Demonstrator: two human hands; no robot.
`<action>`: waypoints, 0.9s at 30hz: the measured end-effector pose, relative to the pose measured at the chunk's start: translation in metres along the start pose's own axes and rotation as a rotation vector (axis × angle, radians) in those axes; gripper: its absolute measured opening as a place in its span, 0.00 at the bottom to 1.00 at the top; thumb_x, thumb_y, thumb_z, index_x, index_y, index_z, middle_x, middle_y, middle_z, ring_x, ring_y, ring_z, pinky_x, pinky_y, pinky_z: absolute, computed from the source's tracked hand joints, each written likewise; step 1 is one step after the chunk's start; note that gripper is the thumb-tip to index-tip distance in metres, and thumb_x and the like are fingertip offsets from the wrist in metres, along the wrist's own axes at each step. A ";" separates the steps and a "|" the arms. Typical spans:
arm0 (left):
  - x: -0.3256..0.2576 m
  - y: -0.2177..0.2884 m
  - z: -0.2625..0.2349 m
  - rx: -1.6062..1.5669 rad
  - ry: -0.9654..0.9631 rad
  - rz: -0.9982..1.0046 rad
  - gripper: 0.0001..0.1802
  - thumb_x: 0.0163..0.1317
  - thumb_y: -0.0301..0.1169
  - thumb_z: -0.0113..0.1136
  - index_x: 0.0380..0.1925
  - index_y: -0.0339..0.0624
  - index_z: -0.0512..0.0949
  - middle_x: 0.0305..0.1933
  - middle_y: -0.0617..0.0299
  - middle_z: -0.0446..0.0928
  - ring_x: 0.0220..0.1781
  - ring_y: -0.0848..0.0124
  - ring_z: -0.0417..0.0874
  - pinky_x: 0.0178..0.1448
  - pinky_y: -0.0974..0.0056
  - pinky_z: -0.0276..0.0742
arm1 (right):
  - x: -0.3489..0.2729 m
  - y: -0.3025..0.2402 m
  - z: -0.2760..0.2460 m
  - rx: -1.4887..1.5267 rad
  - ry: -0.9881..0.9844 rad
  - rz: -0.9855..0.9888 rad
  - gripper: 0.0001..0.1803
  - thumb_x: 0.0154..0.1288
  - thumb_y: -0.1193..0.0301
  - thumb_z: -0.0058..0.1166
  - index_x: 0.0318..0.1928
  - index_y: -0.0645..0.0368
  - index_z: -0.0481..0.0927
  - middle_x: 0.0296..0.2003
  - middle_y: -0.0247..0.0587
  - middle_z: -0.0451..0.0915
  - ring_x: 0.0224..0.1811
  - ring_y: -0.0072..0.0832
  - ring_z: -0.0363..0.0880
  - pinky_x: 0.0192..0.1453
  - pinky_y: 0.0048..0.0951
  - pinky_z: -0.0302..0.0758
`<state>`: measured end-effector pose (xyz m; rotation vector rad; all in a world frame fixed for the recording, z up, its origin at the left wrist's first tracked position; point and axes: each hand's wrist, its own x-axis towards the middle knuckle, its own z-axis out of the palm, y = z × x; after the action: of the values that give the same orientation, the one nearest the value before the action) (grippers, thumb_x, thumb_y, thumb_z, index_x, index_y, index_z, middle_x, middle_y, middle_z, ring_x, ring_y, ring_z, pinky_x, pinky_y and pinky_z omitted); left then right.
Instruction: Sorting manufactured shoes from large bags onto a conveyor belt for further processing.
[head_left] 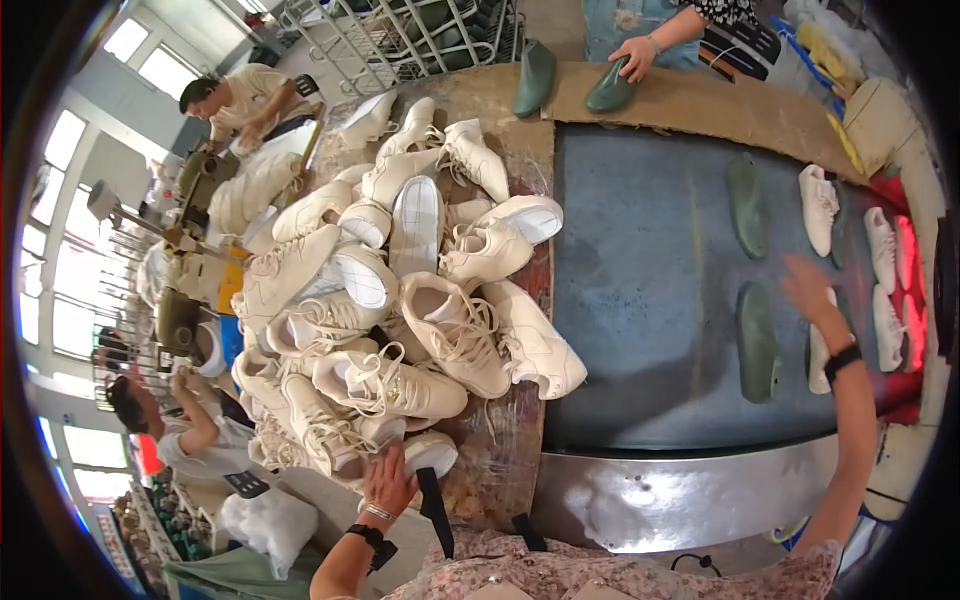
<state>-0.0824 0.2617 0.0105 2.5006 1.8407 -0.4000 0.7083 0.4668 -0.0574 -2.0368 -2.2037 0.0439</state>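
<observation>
Cream lace-up shoe uppers (400,385) lie heaped on the worn table to the left. At the heap's near edge my left hand (388,488) has its fingers closed on a cream shoe upper (378,434); the fingertips are partly hidden among the shoes. My right hand (808,290) is over the dark conveyor belt, motion-blurred, fingers stretched out with nothing visible in them. Just under its wrist lies a cream shoe upper (819,345), partly covered by the arm. Green shoe lasts (758,342) rest on the belt to the left of that hand.
Across the belt, another person's hand (637,60) holds a green last (610,92) on cardboard (690,98); a second last (535,78) stands beside it. More uppers (881,248) lie by a red-lit opening (912,290). A metal rack (400,35) is behind; two people work left.
</observation>
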 end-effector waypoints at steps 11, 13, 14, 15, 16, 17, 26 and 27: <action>0.019 0.009 0.026 -0.184 0.400 0.121 0.23 0.64 0.43 0.42 0.45 0.38 0.79 0.52 0.57 0.78 0.37 0.62 0.79 0.38 0.58 0.74 | 0.249 -0.362 0.030 1.226 -0.658 0.443 0.48 0.60 0.46 0.57 0.71 0.56 0.50 0.66 0.50 0.60 0.63 0.38 0.66 0.53 0.46 0.78; 0.018 0.003 0.032 -0.196 0.375 0.123 0.24 0.64 0.44 0.42 0.45 0.39 0.79 0.52 0.58 0.78 0.38 0.64 0.80 0.38 0.59 0.73 | 0.251 -0.359 0.027 1.303 -0.697 0.454 0.54 0.56 0.49 0.63 0.71 0.59 0.45 0.64 0.49 0.62 0.60 0.41 0.68 0.46 0.43 0.82; 0.017 0.000 0.033 -0.184 0.368 0.143 0.24 0.64 0.44 0.42 0.45 0.39 0.79 0.52 0.59 0.78 0.39 0.64 0.80 0.38 0.59 0.73 | 0.245 -0.358 0.019 1.297 -0.720 0.424 0.52 0.54 0.52 0.65 0.71 0.56 0.48 0.63 0.49 0.63 0.60 0.42 0.68 0.46 0.43 0.82; 0.017 -0.002 0.031 -0.170 0.363 0.160 0.23 0.64 0.44 0.42 0.45 0.39 0.79 0.52 0.59 0.78 0.39 0.65 0.80 0.38 0.60 0.73 | 0.239 -0.357 0.009 1.292 -0.744 0.392 0.51 0.53 0.54 0.67 0.71 0.53 0.50 0.62 0.49 0.63 0.60 0.42 0.69 0.45 0.42 0.83; 0.016 -0.006 0.028 -0.182 0.333 0.169 0.23 0.64 0.43 0.42 0.44 0.39 0.79 0.52 0.59 0.78 0.42 0.64 0.80 0.40 0.60 0.73 | 0.227 -0.355 0.000 1.378 -0.647 0.365 0.46 0.49 0.59 0.71 0.65 0.50 0.59 0.59 0.48 0.64 0.60 0.41 0.67 0.47 0.40 0.81; 0.017 -0.008 0.028 -0.196 0.333 0.180 0.23 0.64 0.43 0.42 0.44 0.39 0.79 0.52 0.59 0.78 0.42 0.64 0.80 0.40 0.60 0.73 | 0.212 -0.349 -0.014 1.368 -0.642 0.381 0.46 0.49 0.59 0.71 0.65 0.50 0.59 0.59 0.48 0.64 0.60 0.41 0.67 0.47 0.40 0.81; 0.033 -0.007 0.036 -0.200 0.273 0.161 0.20 0.67 0.40 0.41 0.44 0.38 0.77 0.50 0.55 0.78 0.47 0.55 0.79 0.47 0.53 0.72 | 0.043 -0.267 -0.080 0.331 0.367 0.238 0.31 0.43 0.63 0.70 0.47 0.52 0.69 0.49 0.44 0.67 0.53 0.44 0.66 0.52 0.42 0.70; 0.032 -0.004 0.034 -0.197 0.264 0.216 0.20 0.67 0.40 0.41 0.44 0.38 0.77 0.50 0.55 0.78 0.47 0.55 0.79 0.47 0.53 0.72 | 0.019 -0.262 -0.076 0.304 0.405 0.259 0.30 0.44 0.62 0.70 0.46 0.52 0.69 0.47 0.43 0.69 0.52 0.44 0.67 0.50 0.42 0.71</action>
<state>-0.0846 0.2874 -0.0287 2.6762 1.5631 0.1171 0.4568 0.4584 0.0501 -1.9407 -1.5829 -0.0067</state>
